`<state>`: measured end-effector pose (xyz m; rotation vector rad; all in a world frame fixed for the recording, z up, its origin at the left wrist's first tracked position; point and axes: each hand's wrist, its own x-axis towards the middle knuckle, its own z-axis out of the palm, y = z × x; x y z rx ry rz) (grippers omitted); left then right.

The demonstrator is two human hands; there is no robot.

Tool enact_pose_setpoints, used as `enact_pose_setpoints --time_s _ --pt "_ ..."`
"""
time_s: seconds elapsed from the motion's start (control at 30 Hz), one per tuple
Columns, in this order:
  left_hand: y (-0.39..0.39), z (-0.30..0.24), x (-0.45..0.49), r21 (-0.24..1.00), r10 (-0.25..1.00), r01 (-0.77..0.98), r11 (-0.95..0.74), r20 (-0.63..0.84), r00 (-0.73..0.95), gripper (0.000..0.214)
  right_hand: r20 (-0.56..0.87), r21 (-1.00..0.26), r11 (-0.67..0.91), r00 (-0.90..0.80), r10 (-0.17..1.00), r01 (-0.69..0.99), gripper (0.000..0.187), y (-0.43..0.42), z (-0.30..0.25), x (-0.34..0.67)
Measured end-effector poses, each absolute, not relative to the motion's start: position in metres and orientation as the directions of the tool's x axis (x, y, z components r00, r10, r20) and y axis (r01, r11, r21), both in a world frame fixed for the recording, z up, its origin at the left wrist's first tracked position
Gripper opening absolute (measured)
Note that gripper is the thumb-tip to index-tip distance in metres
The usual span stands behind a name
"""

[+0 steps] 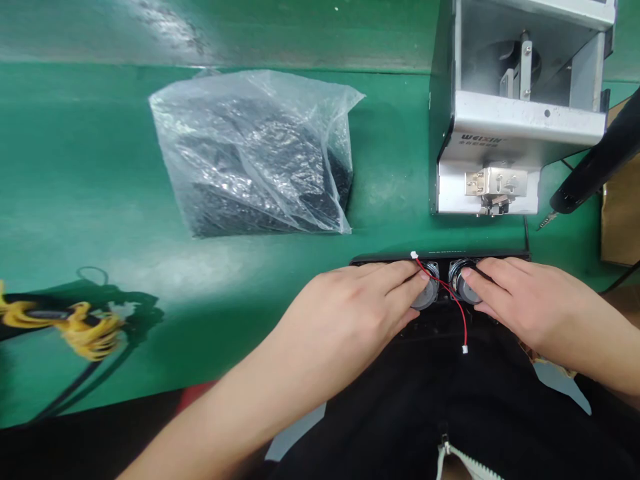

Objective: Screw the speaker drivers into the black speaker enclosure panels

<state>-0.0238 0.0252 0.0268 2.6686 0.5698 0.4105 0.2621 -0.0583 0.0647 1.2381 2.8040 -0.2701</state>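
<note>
Two small round speakers with grey magnet backs sit side by side in a long black housing [390,259] at the table's near edge. My left hand [357,307] has its fingers closed on the left speaker [427,295], covering part of it. The right speaker [467,290] is under my right hand [530,300], whose fingers and thumb press around its back and rim. Red and black wires [457,300] cross between the speakers, with a white plug [415,255] at the upper end and another white plug [465,349] hanging below. Both hands hide much of the housing.
A clear plastic bag [260,153] of small black parts lies on the green table [90,200]. Behind my right hand stands a metal screw feeder [530,120]. A black electric screwdriver [590,167] hangs at right, near cardboard [620,207]. Yellow ties [90,333] wrap a cable at left.
</note>
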Motion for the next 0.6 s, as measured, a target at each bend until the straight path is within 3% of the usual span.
enact_pose_setpoints --time_s 0.43,0.6 --pt "0.023 0.023 -0.023 0.411 0.433 0.325 -0.852 0.203 0.879 0.035 -0.089 -0.130 0.604 -0.616 0.783 0.786 0.038 -0.060 0.067 0.254" --pt "0.023 0.021 -0.026 0.428 0.439 0.329 -0.842 0.188 0.879 0.032 -0.085 -0.126 0.602 -0.613 0.785 0.789 0.045 -0.065 0.079 0.262"
